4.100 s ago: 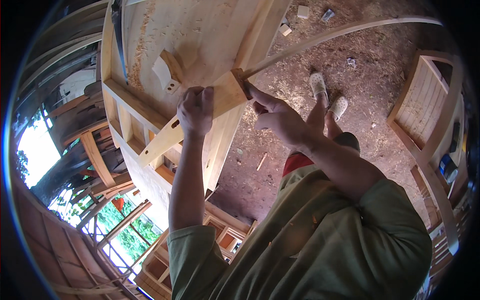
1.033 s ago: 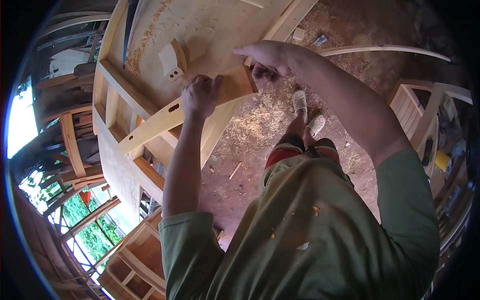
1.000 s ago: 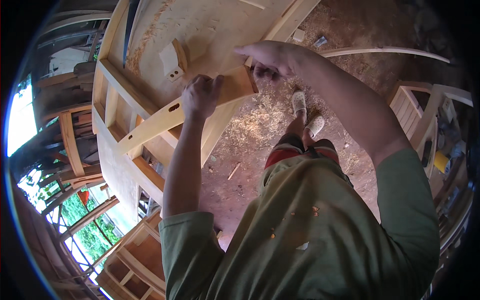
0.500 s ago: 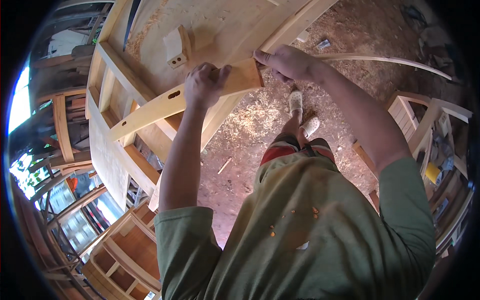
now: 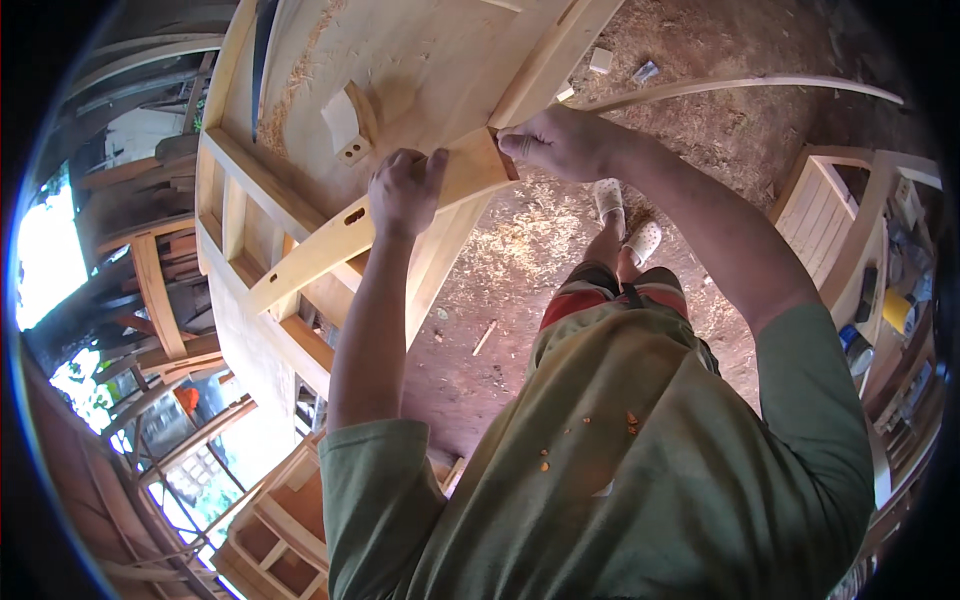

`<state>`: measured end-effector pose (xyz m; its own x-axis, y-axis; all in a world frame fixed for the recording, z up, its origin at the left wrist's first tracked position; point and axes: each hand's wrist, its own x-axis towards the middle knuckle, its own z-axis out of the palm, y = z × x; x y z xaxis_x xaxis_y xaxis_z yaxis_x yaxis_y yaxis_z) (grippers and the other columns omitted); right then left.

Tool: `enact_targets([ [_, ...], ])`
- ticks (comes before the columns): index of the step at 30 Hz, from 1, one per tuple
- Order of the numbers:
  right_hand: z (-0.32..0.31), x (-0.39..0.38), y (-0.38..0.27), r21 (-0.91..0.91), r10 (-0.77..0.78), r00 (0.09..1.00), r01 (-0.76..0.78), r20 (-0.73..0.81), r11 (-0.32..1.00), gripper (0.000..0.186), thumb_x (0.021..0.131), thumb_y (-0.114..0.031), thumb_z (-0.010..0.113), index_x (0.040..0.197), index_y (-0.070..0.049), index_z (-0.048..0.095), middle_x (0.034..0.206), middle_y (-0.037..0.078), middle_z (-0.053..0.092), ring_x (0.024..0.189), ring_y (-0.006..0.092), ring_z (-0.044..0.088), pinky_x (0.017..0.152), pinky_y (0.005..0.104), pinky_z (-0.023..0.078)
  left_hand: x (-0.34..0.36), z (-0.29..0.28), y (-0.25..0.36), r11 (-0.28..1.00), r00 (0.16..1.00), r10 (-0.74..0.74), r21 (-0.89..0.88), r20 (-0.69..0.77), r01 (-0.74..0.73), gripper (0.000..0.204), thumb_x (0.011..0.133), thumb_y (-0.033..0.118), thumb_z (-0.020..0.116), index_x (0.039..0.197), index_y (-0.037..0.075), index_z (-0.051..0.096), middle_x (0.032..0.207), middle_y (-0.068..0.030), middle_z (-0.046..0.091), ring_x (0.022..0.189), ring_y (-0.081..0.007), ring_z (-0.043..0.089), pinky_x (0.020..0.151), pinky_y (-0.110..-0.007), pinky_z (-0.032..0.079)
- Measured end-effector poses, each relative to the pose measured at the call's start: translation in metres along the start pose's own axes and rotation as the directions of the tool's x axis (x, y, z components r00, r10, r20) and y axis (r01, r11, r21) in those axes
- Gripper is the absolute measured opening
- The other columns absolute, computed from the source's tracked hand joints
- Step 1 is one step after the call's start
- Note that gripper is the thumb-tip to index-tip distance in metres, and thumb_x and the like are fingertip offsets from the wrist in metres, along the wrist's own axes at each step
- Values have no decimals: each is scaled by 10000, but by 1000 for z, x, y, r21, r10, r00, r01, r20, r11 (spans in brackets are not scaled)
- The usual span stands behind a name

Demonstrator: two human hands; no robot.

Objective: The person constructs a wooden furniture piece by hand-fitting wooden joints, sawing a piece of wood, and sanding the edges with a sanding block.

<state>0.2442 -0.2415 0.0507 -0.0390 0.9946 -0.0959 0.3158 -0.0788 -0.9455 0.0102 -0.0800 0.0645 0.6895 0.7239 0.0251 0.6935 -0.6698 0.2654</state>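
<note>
Holding a mortised rail [image 5: 335,246] across the panel [image 5: 420,85]'s near corner
Left hand [image 5: 405,194] clamps its likely stiff, best-held middle; right hand [image 5: 560,142], closure unclear.

No lettering can be read (numbers included); no signs either.

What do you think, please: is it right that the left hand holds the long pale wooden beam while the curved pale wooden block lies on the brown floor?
The brown floor is wrong: the head view shows the curved wooden block lying on the broad pale wooden panel. The left hand does hold the long pale beam.
</note>
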Motion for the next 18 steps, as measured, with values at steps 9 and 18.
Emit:
enact_targets([
  [9, 51, -45, 18, 575, 224, 967, -116, -121, 810, 468, 1020, -163, 503, 1450, 19, 529, 658, -9, 509, 569, 73, 437, 558, 278, 403, 0, 4, -4, 1000, 1000, 10, -30, -10, -10, 407, 915, 429, 712, 835, 31, 722, 884, -174, 721, 844, -380, 694, 798, -472, 538],
  [18, 89, -36, 29, 646, 174, 963, 0, -206, 764, 621, 909, -106, 509, 1525, -45, 458, 644, 1, 513, 549, 83, 459, 541, 290, 395, 1, 5, -6, 994, 1000, 2, -105, -7, -3, 394, 907, 407, 725, 834, 20, 724, 848, -177, 716, 802, -378, 698, 764, -460, 538],
])
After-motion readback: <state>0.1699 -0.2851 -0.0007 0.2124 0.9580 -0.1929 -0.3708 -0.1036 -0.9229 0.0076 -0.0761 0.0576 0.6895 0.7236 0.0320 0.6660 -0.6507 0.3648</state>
